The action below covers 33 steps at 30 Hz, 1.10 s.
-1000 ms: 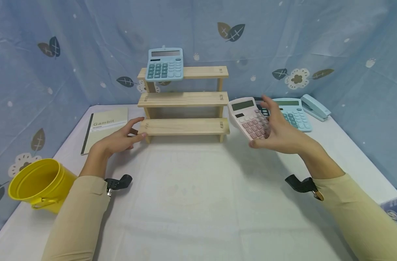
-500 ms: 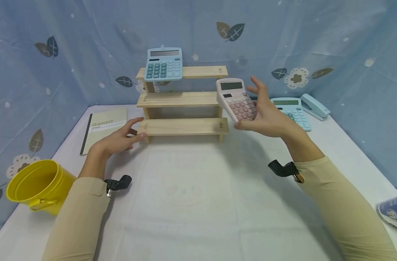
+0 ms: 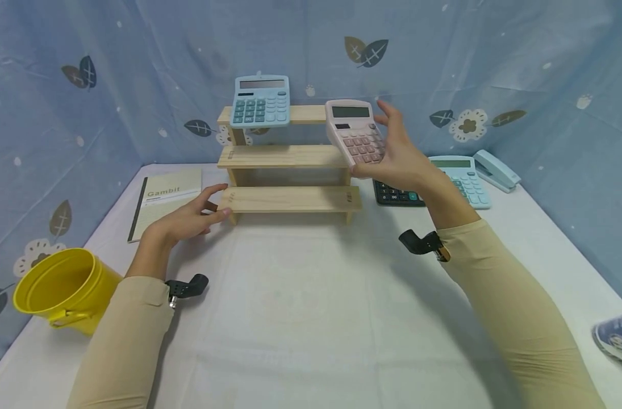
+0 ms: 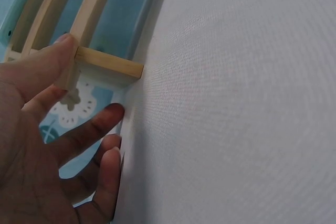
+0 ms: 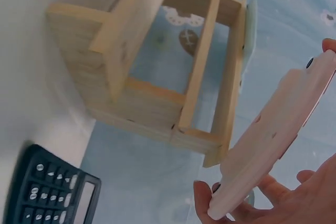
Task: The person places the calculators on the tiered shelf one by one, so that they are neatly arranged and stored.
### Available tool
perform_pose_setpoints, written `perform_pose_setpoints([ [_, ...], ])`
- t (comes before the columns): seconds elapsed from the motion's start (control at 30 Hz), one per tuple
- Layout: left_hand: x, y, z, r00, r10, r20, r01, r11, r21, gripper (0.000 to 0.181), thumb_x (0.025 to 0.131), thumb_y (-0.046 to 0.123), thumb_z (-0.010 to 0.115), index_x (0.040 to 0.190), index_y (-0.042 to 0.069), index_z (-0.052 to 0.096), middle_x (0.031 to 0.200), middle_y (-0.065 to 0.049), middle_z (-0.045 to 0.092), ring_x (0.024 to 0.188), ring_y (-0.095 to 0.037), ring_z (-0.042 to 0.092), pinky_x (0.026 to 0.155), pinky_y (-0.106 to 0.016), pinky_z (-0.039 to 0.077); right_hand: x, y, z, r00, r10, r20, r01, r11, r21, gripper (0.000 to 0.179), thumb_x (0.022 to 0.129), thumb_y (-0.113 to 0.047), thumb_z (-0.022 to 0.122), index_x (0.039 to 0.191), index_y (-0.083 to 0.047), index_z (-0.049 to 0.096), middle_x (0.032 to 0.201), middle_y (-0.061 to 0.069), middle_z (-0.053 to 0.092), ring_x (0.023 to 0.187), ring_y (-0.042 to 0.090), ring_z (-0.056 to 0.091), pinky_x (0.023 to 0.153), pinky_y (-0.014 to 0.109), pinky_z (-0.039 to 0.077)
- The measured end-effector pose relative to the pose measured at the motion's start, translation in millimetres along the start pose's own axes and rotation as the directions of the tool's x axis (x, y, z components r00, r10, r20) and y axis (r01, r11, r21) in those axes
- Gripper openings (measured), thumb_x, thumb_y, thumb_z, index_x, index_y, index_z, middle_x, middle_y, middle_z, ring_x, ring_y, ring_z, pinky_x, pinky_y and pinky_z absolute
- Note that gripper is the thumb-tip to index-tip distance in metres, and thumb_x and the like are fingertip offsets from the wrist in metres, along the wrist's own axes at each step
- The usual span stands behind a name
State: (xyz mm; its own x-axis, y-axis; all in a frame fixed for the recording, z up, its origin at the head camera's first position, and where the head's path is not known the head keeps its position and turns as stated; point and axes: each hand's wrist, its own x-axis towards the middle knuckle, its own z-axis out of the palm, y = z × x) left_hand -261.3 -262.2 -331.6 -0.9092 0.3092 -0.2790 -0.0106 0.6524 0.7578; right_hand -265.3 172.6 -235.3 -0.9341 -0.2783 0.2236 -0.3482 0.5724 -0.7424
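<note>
A pink calculator (image 3: 359, 133) is held up by my right hand (image 3: 400, 153), thumb at its lower edge and fingers along its right side. In the head view it overlaps the right end of the upper shelves; in the right wrist view the calculator (image 5: 273, 135) shows its back and side, apart from the rack. The three-step wooden rack (image 3: 290, 199) stands against the curtain. My left hand (image 3: 185, 218) pinches the left end of its lowest step between thumb (image 4: 50, 59) and forefinger, the other fingers spread loosely. A light blue calculator (image 3: 260, 102) leans on the top step's left end.
A black calculator (image 3: 392, 196) and another light blue calculator (image 3: 466, 179) lie right of the rack, with a light blue stapler-like object (image 3: 496, 169) beyond. A notebook (image 3: 165, 199) and yellow bucket (image 3: 67, 289) are on the left. A blue-white packet (image 3: 617, 341) sits at the right edge.
My right hand has carried the pink calculator up and left, from beside the rack to before the upper steps. The black calculator now shows beneath it. The left hand stays put.
</note>
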Motion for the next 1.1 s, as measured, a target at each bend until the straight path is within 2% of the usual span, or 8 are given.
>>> perform_pose_setpoints([
  [0.2, 0.0, 2.7, 0.2, 1.0, 0.006, -0.003, -0.006, 1.0, 0.004, 0.085, 0.101, 0.06, 0.056, 0.164, 0.042, 0.002, 0.153, -0.023, 0.036, 0.135, -0.042, 0.046, 0.109, -0.058, 0.04, 19.8, -13, 8, 0.998, 0.006, -0.064, -0.008, 0.999, -0.034, 0.126, 0.074, -0.031, 0.086, 0.163, -0.033, -0.003, 0.168, 0.008, 0.014, 0.143, 0.029, 0.035, 0.115, 0.046, 0.035],
  [0.37, 1.8, 3.8, 1.3, 1.0, 0.009, 0.0, -0.009, 1.0, -0.004, 0.085, 0.101, 0.058, 0.057, 0.165, 0.041, 0.002, 0.152, -0.024, 0.036, 0.136, -0.041, 0.045, 0.109, -0.059, 0.04, 37.7, -24, 16, 0.993, -0.001, -0.117, -0.01, 0.996, -0.093, 0.125, 0.07, -0.036, 0.086, 0.163, -0.031, 0.003, 0.166, 0.009, 0.021, 0.139, 0.024, 0.038, 0.114, 0.041, 0.035],
  [0.6, 1.8, 2.5, 1.4, 1.0, 0.019, 0.011, -0.019, 1.0, -0.012, 0.083, 0.103, 0.054, 0.056, 0.165, 0.039, 0.002, 0.153, -0.025, 0.035, 0.134, -0.043, 0.048, 0.106, -0.056, 0.042, 60.6, -34, 23, 0.983, 0.007, -0.182, -0.04, 0.982, -0.182, 0.12, 0.068, -0.038, 0.084, 0.163, -0.027, 0.01, 0.157, 0.008, 0.032, 0.134, 0.025, 0.04, 0.113, 0.042, 0.035],
  [0.77, -2.2, -1.2, -3.1, 1.0, 0.008, 0.004, -0.008, 1.0, -0.002, 0.083, 0.104, 0.053, 0.055, 0.165, 0.039, 0.001, 0.152, -0.025, 0.036, 0.137, -0.044, 0.045, 0.106, -0.057, 0.042, 76.0, -40, 32, 0.984, 0.065, -0.165, -0.105, 0.965, -0.24, 0.119, 0.071, -0.044, 0.08, 0.164, -0.029, 0.007, 0.163, 0.006, 0.026, 0.139, 0.031, 0.034, 0.115, 0.047, 0.032],
  [0.9, -2.9, -1.6, -4.5, 1.0, 0.024, 0.004, -0.024, 1.0, -0.002, 0.083, 0.104, 0.052, 0.056, 0.165, 0.039, 0.002, 0.151, -0.025, 0.037, 0.14, -0.045, 0.041, 0.107, -0.058, 0.042, 84.1, -44, 37, 0.976, 0.135, -0.174, -0.178, 0.947, -0.266, 0.119, 0.07, -0.047, 0.079, 0.163, -0.036, 0.005, 0.165, 0.002, 0.023, 0.14, 0.033, 0.032, 0.115, 0.05, 0.029],
  [1.1, -1.8, -0.4, -2.1, 0.999, 0.031, 0.006, -0.031, 0.999, -0.015, 0.083, 0.103, 0.052, 0.056, 0.165, 0.038, 0.003, 0.15, -0.025, 0.038, 0.139, -0.044, 0.043, 0.108, -0.059, 0.041, 91.8, -46, 40, 0.966, 0.182, -0.184, -0.232, 0.925, -0.301, 0.1, 0.074, -0.049, 0.074, 0.159, -0.027, 0.026, 0.156, 0.002, 0.035, 0.134, 0.03, 0.035, 0.112, 0.051, 0.028],
])
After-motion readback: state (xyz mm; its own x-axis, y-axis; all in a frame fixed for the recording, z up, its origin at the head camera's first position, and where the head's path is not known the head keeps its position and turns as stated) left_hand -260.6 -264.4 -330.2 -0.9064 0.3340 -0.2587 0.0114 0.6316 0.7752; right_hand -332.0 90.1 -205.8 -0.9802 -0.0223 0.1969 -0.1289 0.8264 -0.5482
